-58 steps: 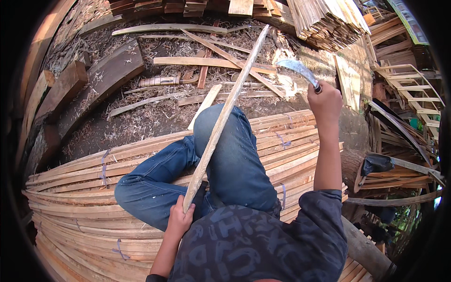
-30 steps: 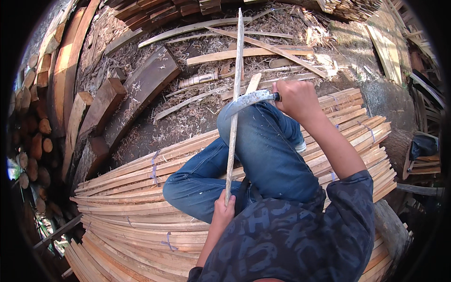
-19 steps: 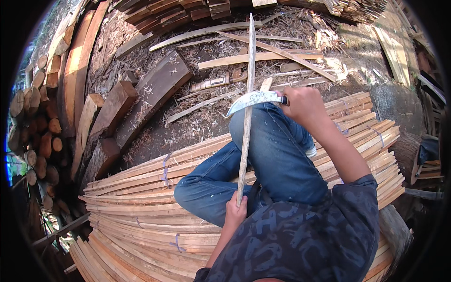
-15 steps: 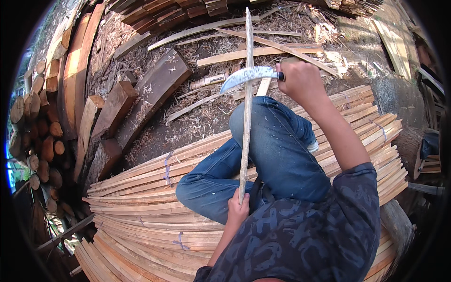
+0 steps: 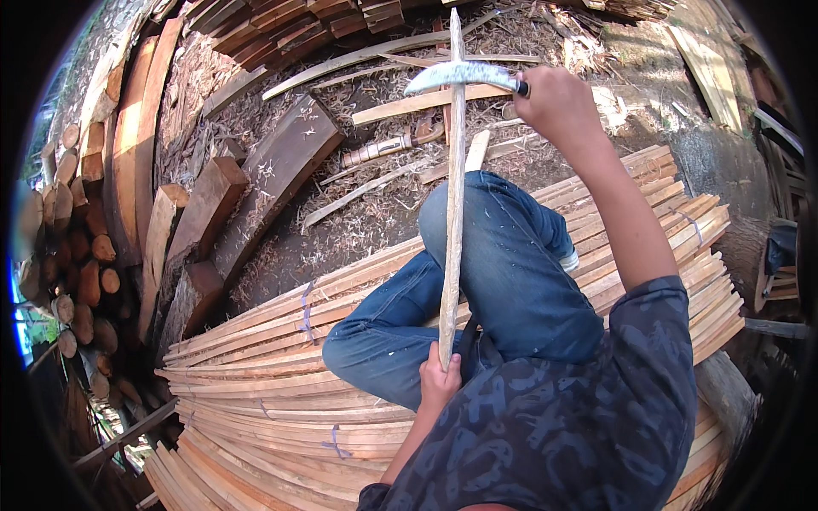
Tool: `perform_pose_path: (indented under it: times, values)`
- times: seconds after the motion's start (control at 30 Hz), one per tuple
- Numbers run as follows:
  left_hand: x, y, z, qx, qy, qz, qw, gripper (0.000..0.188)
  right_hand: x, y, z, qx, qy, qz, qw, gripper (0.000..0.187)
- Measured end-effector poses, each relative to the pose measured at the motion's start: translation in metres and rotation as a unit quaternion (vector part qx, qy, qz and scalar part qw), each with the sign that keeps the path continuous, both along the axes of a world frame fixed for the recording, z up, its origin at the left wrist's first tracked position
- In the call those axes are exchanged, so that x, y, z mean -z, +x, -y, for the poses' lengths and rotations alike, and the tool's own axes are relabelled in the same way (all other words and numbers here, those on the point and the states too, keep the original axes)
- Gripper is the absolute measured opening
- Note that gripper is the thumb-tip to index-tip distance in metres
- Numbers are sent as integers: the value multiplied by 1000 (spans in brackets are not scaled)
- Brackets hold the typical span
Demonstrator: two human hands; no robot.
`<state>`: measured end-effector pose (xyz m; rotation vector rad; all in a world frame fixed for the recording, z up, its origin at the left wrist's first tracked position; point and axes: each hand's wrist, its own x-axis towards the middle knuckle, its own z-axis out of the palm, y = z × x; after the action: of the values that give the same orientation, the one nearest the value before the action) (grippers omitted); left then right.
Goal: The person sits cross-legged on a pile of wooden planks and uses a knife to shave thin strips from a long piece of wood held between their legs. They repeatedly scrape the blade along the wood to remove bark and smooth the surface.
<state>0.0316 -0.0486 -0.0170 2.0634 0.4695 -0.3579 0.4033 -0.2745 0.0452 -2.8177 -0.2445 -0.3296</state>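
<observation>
Wooden stick (image 5: 454, 213) is partly hidden behind the curved knife (image 5: 470, 74).

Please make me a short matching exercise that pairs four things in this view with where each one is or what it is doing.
Things
1. knife
2. stick
3. left hand
4. round logs

Places and states
A. passing over the raised knee
B. stacked near the left edge of the view
C. held in the right hand
D. gripping the near end of a pale piece of wood

Right pairs: 1-C, 2-A, 3-D, 4-B
</observation>
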Motion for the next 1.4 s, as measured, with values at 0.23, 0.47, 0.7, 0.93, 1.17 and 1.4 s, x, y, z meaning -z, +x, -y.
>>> perform_pose_path:
  times: [0.23, 0.47, 0.7, 0.93, 1.17, 1.4]
  values:
    - [4, -3, 0, -1, 28, 18, 999, 59, -20, 1, 26, 30, 45, -64, 996, 24]
    - [6, -4, -4, 20, 2, 7, 1000, 61, 7, 2, 6, -3, 18, -45, 999, 22]
    - [1, 3, 3, -3, 31, 37, 999, 59, -17, 29, 42, 90, 95, -66, 989, 31]
    - [11, -8, -6, 25, -5, -3, 1000, 63, 15, -27, -10, -91, 10, -9, 996, 19]
    - [5, 1, -2, 17, 12, 37, 999, 63, -1, 56, 45, 125, 79, -101, 984, 29]
    - [5, -2, -2, 10, -27, 9, 1000, 61, 13, -30, 1, -94, 37, -2, 995, 18]
